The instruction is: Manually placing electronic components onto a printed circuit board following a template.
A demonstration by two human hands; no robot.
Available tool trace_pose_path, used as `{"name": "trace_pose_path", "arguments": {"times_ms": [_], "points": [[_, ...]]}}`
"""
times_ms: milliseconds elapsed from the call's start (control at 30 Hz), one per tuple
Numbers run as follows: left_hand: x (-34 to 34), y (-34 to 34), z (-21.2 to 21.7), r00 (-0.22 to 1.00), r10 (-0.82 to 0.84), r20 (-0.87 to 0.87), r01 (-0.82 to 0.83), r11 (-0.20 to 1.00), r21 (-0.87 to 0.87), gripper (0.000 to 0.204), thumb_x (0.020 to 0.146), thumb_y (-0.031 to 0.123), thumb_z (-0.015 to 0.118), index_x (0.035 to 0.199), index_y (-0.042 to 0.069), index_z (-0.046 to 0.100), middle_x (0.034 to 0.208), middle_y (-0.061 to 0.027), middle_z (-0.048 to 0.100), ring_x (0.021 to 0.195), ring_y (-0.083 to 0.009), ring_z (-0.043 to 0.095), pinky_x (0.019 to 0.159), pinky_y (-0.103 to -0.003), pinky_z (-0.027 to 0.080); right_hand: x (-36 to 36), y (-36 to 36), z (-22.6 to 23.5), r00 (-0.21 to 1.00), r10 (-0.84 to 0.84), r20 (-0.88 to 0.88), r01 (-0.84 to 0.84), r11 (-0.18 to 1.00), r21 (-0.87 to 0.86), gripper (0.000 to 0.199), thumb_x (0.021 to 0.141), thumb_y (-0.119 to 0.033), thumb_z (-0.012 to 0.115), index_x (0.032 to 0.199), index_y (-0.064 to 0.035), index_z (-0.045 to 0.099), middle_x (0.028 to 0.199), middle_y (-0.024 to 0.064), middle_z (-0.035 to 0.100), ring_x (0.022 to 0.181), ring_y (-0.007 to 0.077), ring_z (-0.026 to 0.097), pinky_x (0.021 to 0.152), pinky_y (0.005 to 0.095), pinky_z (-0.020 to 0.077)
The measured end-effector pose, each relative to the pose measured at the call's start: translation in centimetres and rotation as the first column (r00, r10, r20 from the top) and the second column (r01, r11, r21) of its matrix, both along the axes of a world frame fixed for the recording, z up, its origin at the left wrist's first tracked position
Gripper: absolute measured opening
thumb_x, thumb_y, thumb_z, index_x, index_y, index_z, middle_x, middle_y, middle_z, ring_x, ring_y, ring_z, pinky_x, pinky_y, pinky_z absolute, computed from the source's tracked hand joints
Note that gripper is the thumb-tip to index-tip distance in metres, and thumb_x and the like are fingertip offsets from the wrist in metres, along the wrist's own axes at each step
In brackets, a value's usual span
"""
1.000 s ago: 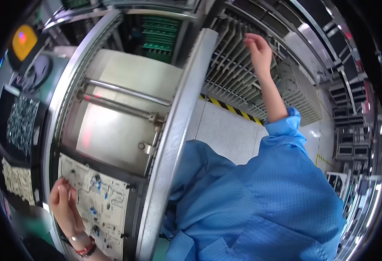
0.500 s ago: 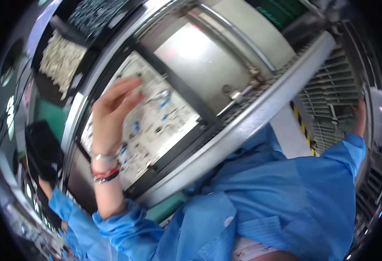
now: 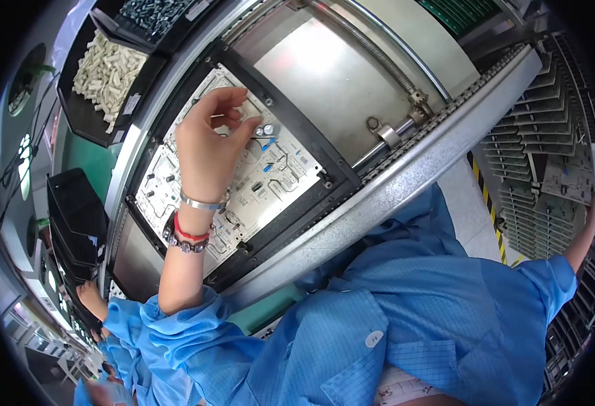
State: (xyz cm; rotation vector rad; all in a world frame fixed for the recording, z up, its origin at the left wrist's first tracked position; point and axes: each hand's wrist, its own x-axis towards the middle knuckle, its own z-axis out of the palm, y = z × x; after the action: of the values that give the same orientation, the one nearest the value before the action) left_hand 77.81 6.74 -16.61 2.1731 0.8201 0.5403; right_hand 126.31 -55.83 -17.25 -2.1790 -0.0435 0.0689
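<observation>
My left hand (image 3: 208,145) is over a pale printed circuit board (image 3: 287,179) held in a black frame (image 3: 304,145). Its fingers are bent, the thumb stands apart from the index finger, and I see nothing between them. Small black parts, blue parts and silver round-topped capacitors (image 3: 265,130) stand on the board, the capacitors close to my thumb. Far to the right, my right hand (image 3: 593,208) grips the edge of another circuit board (image 3: 569,177) at a rack (image 3: 524,196) with several boards in it. My right fingers are only partly visible.
Black bins with off-white parts (image 3: 108,74) and dark parts (image 3: 154,17) stand at the upper left, below them empty-looking black bins (image 3: 74,213). A metal conveyor rail (image 3: 406,172) runs between me and the frame. Another person's hand (image 3: 92,301) is at the lower left.
My left hand has shifted right over the board, its thumb now near the capacitors. At the rack, a circuit board now shows in my right hand. The view has shifted slightly.
</observation>
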Motion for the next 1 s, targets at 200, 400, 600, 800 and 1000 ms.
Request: {"name": "trace_pose_path", "arguments": {"times_ms": [200,400,600,800,1000], "points": [[0.2,-0.6,0.3,1.000,0.011,-0.002,-0.011,0.998,0.057,0.036,0.067,-0.002,0.076,0.101,0.002,0.064,0.089,-0.0056,0.068,0.070,-0.0094,0.061,0.068,-0.022,0.052,-6.2,-2.6,4.2,0.984,-0.034,0.172,0.046,0.997,-0.062,0.045,0.091,-0.035,0.050,0.123,-0.0029,0.053,0.115,0.0122,0.059,0.101,0.0252,0.058,0.087,0.0423,0.0469],[0.0,-0.5,0.4,0.999,0.019,-0.050,-0.016,0.998,0.067,0.036,0.068,-0.002,0.076,0.101,0.003,0.064,0.088,-0.0059,0.068,0.071,-0.0100,0.063,0.067,-0.023,0.052,-11.8,-3.1,8.4,0.936,-0.036,0.351,0.088,0.987,-0.135,0.042,0.091,-0.033,0.049,0.120,-0.0037,0.056,0.111,0.0120,0.060,0.098,0.0260,0.059,0.087,0.0419,0.0468],[0.3,-0.3,1.1,0.992,0.007,-0.126,0.003,0.997,0.079,0.037,0.067,-0.002,0.076,0.102,0.003,0.063,0.087,-0.0064,0.068,0.071,-0.0109,0.063,0.067,-0.023,0.052,-16.5,-1.4,10.5,0.865,0.001,0.502,0.115,0.973,-0.199,0.039,0.090,-0.030,0.049,0.118,-0.0045,0.058,0.108,0.0119,0.062,0.096,0.0268,0.060,0.086,0.0414,0.0468],[-0.3,0.1,1.4,0.986,-0.017,-0.166,0.029,0.997,0.066,0.039,0.067,-0.004,0.075,0.103,0.003,0.063,0.087,-0.0064,0.068,0.071,-0.0111,0.063,0.068,-0.023,0.052,-20.4,4.6,12.7,0.775,0.072,0.628,0.133,0.953,-0.274,0.036,0.090,-0.028,0.049,0.115,-0.0052,0.060,0.104,0.0118,0.064,0.094,0.0275,0.061,0.086,0.0410,0.0467],[-0.5,0.3,1.6,0.984,-0.032,-0.173,0.044,0.997,0.063,0.041,0.067,-0.006,0.074,0.105,0.003,0.063,0.088,-0.0062,0.068,0.072,-0.0110,0.063,0.070,-0.023,0.052,-16.1,-3.8,11.6,0.840,0.015,0.542,0.085,0.983,-0.160,0.038,0.091,-0.024,0.049,0.117,0.0012,0.060,0.110,0.0217,0.061,0.100,0.0332,0.060,0.089,0.0442,0.0458]]}}
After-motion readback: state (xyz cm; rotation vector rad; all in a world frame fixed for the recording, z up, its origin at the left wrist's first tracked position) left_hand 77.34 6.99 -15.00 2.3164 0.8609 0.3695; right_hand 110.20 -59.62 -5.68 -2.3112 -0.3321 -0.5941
